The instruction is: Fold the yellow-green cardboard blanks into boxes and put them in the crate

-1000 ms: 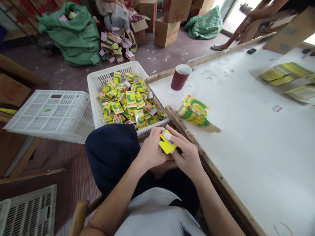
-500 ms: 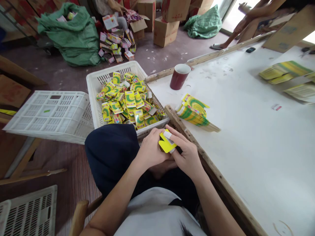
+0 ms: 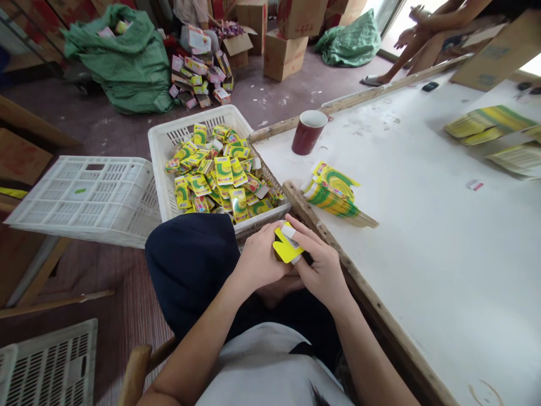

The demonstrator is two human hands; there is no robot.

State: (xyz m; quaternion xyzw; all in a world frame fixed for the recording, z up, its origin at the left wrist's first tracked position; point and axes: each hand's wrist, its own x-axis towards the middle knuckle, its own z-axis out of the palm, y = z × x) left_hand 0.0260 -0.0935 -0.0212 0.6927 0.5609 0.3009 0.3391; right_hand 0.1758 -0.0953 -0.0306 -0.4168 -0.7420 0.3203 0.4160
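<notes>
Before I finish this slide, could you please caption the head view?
Left hand and right hand hold a yellow carton in their fingers, near a crate of yellow packs.

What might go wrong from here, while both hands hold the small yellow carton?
The left hand and right hand might crease the small yellow carton, whose flap sticks out, if they squeeze hard.
The fanned stack of flat cartons lies beside the wooden table edge; a bump might push some off.
</notes>
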